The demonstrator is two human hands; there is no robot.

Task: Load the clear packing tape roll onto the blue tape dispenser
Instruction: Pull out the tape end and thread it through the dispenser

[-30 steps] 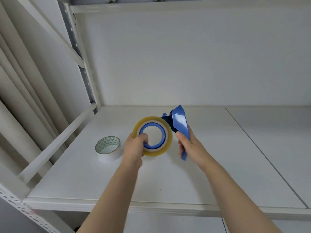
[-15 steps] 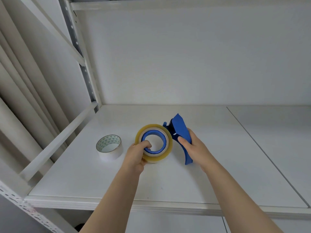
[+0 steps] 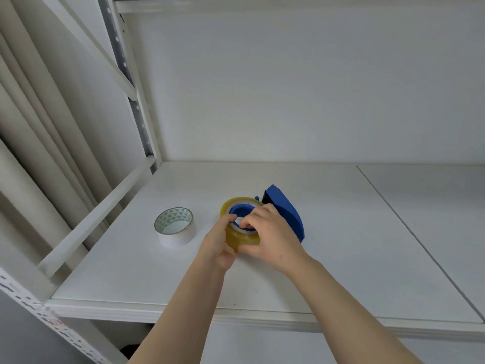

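the clear tape roll [image 3: 242, 239] sits around the hub of the blue tape dispenser [image 3: 284, 208], on its left. the left hand [image 3: 219, 245] grips the roll's rim farthest from the dispenser's body; the right hand [image 3: 273, 237] curls its fingers over the nearer rim.

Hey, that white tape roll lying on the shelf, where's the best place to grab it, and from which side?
Probably from above: the white tape roll lies flat on the shelf, open core facing up. Drop fingers into the core, thumb on the outer wall, and pinch the near rim.
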